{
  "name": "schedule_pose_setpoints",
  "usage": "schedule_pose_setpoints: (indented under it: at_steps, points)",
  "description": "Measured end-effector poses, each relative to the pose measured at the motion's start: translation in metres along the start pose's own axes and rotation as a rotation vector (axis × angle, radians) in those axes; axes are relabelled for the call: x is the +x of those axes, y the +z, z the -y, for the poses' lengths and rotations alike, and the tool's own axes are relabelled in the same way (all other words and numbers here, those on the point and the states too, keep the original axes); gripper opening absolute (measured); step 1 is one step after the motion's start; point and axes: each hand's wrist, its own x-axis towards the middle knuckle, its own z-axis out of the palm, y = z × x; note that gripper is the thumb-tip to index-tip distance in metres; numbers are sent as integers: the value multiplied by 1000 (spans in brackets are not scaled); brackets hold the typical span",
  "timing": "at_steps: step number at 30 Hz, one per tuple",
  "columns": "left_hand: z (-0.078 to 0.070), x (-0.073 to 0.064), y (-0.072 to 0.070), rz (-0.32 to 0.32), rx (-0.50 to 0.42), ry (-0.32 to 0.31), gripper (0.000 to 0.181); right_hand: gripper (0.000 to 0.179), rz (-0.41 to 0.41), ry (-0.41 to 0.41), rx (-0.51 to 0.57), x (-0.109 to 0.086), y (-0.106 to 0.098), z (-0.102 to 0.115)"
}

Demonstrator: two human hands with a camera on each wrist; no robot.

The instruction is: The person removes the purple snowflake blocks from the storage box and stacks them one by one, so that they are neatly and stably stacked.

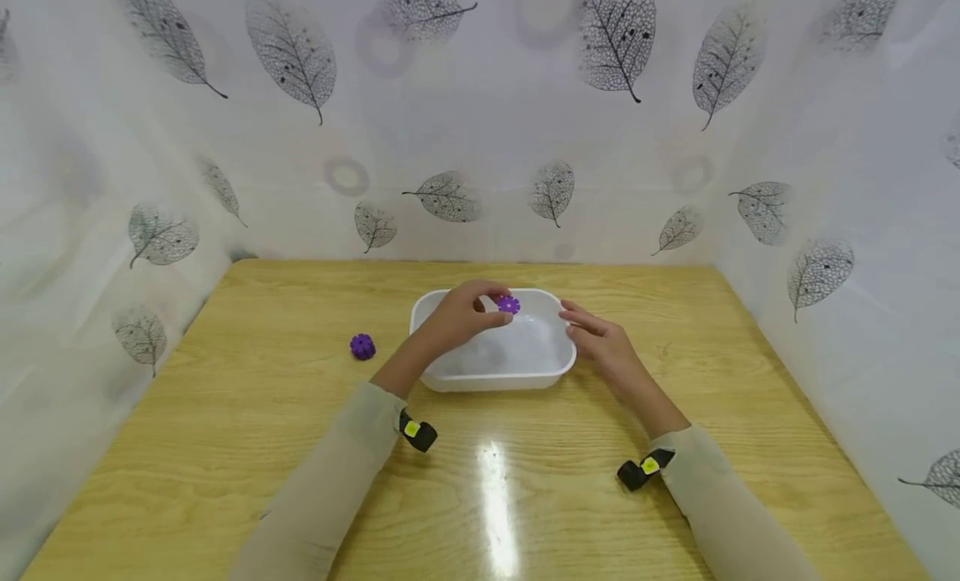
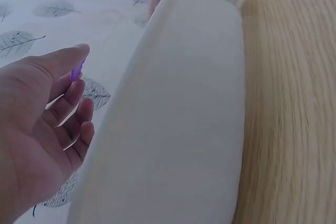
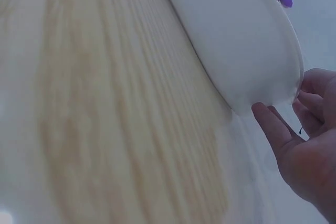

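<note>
My left hand [image 1: 462, 317] pinches a small purple notched disc [image 1: 509, 305] between thumb and fingertips, above the white basin [image 1: 497, 383]. Side-on in the left wrist view, the disc [image 2: 77, 71] shows as a thin purple edge beyond the basin's wall [image 2: 173, 103]. With its fingers at the rim and its thumb against the outer wall, my right hand [image 1: 606, 345] holds the basin's right end. In the right wrist view the thumb of that hand [image 3: 310, 150] lies along the basin's outside. The basin stands upright on the table.
Left of the basin, a small cluster of purple notched pieces [image 1: 362, 346] lies on the wooden table [image 1: 247, 414]. A pale sheet with leaf prints [image 1: 480, 122] hangs behind the table and along both sides. Each wrist wears a black strap.
</note>
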Motion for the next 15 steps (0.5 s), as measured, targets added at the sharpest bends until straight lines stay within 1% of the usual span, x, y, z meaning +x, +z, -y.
schedule_pose_setpoints:
  at_steps: [2, 8, 11, 15]
  points:
    - [4, -9, -7, -30, 0, -10, 41, 49, 2, 5, 3, 0, -1, 0]
    - [18, -38, -27, -112, -41, -70, 43, 49, 10, -2, 1, -1, -1, 0]
    - [24, -52, -37, -135, -65, -100, 44, 49, 10, -1, 10, 0, 0, 0]
    - [31, -67, -50, -157, -61, -116, 47, 49, 3, -1, 15, 0, 0, 0]
